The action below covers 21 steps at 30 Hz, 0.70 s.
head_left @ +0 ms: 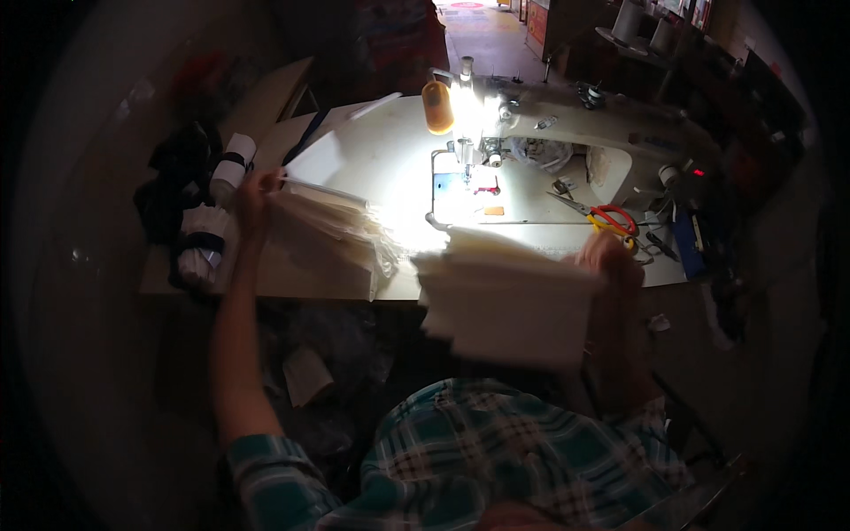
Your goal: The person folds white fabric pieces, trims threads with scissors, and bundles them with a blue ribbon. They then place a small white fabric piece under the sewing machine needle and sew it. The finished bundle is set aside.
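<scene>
My left hand is closed on the edge of a stack of thin white cloth pieces, at the left of the sewing table. The stack's loose edges fan out toward the middle. On the right, my right hand grips a second bundle of white cloth pieces, held up over the table's front edge. Its layers are uneven on the left side, and its blur suggests motion. Just beyond my right hand lie scissors with red and yellow handles. The lit sewing machine stands behind the two bundles.
White rolls with dark bands lie at the table's left end. A white flat piece is beyond my left hand. A blue box sits at the right end. Thread cones stand at the back right. Below the table lies a pale scrap.
</scene>
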Tool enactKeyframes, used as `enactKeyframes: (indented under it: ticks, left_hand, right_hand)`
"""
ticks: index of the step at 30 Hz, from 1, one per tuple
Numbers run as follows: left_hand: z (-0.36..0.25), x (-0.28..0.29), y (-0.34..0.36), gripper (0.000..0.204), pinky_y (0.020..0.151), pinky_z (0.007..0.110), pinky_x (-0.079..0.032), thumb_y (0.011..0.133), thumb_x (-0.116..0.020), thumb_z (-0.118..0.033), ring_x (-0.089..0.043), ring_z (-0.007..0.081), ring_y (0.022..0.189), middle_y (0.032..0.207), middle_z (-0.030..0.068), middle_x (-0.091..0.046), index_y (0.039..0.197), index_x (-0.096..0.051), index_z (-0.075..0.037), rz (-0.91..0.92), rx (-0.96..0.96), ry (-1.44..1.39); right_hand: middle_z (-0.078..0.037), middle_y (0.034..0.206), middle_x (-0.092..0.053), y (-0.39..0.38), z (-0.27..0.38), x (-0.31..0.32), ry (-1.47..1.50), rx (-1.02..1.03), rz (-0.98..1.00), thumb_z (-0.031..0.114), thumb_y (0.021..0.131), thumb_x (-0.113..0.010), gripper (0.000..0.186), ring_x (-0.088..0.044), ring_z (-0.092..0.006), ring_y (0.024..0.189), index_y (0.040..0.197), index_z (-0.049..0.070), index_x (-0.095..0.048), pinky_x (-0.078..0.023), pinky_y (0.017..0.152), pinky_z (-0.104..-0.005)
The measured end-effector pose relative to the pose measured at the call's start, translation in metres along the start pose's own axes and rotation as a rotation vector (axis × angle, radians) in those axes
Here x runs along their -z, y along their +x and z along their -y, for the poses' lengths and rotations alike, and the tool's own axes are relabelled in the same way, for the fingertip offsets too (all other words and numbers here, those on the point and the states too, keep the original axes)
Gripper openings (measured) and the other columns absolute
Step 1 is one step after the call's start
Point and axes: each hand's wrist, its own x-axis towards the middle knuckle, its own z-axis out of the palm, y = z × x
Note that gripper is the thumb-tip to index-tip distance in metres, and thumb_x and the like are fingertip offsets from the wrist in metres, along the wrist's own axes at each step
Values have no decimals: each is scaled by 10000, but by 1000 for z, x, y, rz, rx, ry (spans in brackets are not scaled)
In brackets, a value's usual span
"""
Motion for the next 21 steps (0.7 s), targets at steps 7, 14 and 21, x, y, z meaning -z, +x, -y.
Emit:
enactKeyframes:
  ticks: [7,14,21]
  left_hand:
    - [-54,136,-70,286,832,340,-492,1005,-493,-385,-564,160,932,988,51,-555,936,-554,-115,-319,-230,-61]
    - [-78,233,-182,267,666,312,-499,945,-568,-374,-550,132,689,761,34,-546,851,-495,-134,-161,-390,-339]
    - [-204,274,-203,475,589,298,-477,899,-563,-601,-508,110,602,712,-8,-538,815,-512,-136,154,-630,-73]
  right_hand:
    - [50,733,-445,52,-120,-19,117,-372,-155,323,1062,-416,372,-409,-52,691,803,86,-539,-368,659,-208]
    - [-70,883,-637,87,-185,-105,-92,-238,145,64,951,-511,146,-590,-154,841,993,-15,-627,-478,799,-286]
    - [-166,1082,-527,124,-175,-234,-629,-70,609,54,918,-534,549,-609,-324,893,1430,232,-442,-515,795,-421]
